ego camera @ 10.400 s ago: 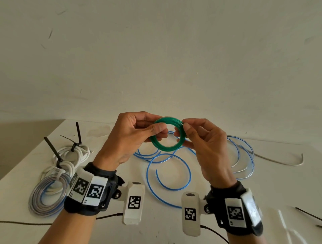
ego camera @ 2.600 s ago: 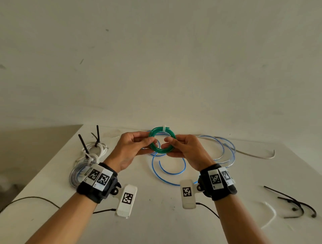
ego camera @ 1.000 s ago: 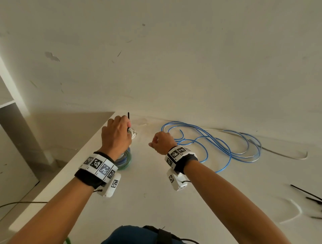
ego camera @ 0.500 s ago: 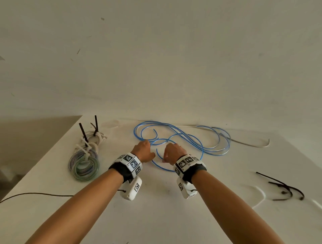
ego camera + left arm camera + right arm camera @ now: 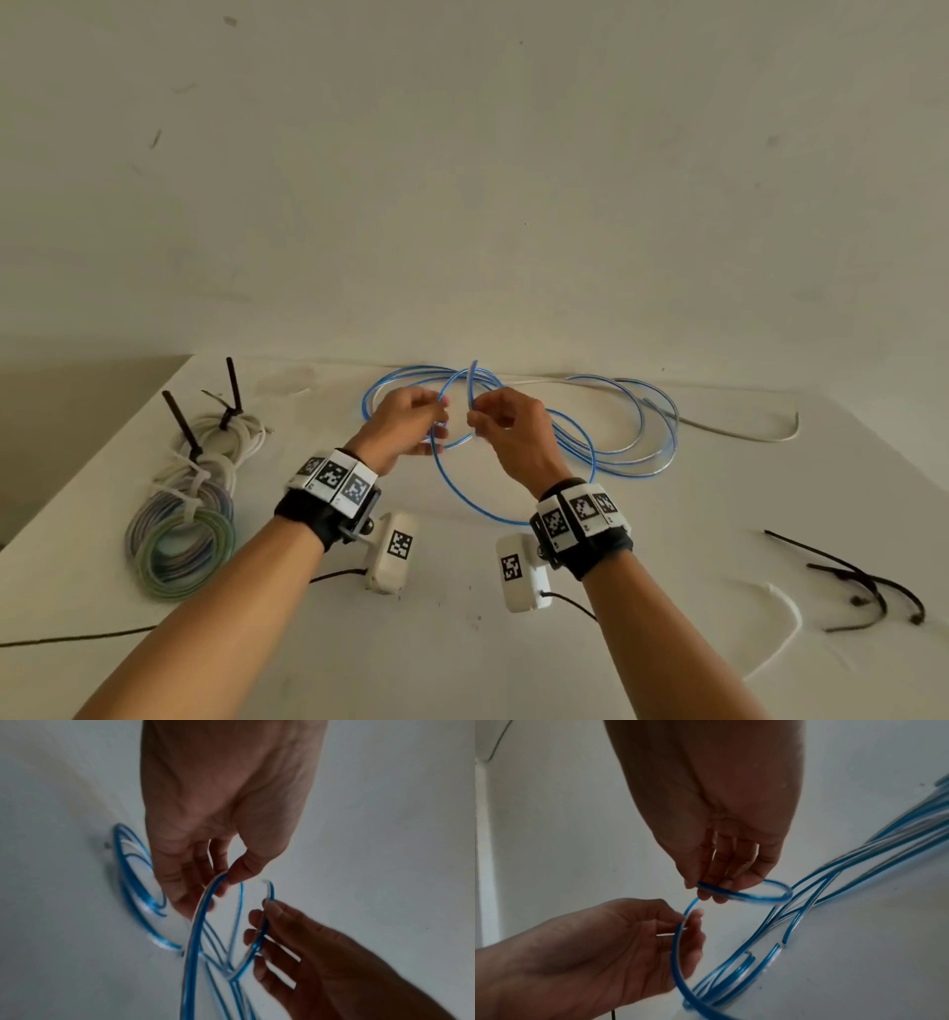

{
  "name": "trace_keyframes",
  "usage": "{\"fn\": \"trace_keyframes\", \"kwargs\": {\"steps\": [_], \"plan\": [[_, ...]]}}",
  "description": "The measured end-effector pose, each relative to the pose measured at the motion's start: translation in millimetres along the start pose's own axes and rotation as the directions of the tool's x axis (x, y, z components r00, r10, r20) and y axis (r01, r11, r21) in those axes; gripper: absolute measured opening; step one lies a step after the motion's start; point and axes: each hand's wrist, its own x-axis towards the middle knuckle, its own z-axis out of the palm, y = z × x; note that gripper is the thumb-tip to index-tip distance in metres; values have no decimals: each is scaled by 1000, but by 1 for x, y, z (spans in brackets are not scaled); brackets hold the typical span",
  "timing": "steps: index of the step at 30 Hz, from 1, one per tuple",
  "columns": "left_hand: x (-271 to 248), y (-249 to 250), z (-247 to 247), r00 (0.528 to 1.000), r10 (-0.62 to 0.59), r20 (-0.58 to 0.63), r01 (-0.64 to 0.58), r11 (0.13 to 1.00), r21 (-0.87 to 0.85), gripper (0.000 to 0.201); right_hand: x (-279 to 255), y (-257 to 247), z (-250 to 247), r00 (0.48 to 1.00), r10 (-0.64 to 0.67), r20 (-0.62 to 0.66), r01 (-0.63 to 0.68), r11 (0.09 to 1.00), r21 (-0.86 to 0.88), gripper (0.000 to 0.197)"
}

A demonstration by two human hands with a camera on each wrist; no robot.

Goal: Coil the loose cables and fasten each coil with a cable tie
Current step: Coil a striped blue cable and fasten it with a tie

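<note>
Blue cable (image 5: pixel 513 493) is the thing in both hands, and most of it lies loose in big loops on the white table (image 5: pixel 462 642); the left hand (image 5: pixel 405 426) is up above the table and pinches one loop of it between thumb and fingers; the right hand (image 5: pixel 513 437) is just beside it and pinches the cable near its free end, which sticks up between the two hands; in the left wrist view the left hand (image 5: pixel 221 817) has its fingertips closed on the cable (image 5: pixel 195 933) and the right hand (image 5: pixel 321 953) curls round a short bent piece; in the right wrist view the right hand (image 5: pixel 721 821) holds a small curve of the cable (image 5: pixel 744 896) and the left hand (image 5: pixel 598 949) holds the next curve below it; the two hands are close but do not touch; the rest of the cable spreads out behind and to the right of the hands; a thin white cable (image 5: pixel 739 434) lies past it near the wall; on the left side of the table sit tied coils (image 5: pixel 179 534), some white and some pale green and purple, with black tie ends (image 5: pixel 179 426) sticking up; on the right side lie loose black cable ties (image 5: pixel 862 591), well apart from the hands.
</note>
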Motion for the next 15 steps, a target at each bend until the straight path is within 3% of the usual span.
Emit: {"fn": "trace_keyframes", "kwargs": {"steps": [5,10,13,15], "plan": [[6,20,11,982,181,48,-175,980,-98,25,11,0,-4,999,-37,-39,42,989,141,6],[13,11,24,950,313,6,-312,949,-47,21,11,-4,-1,998,-52,-19,55,963,264,9],[20,4,19,906,416,-72,-410,908,90,18,13,-4,-2,991,-131,35,123,976,179,14],[19,7,14,894,448,-33,-440,889,126,17,16,-6,-7,978,-170,-120,176,983,43,3]]}}
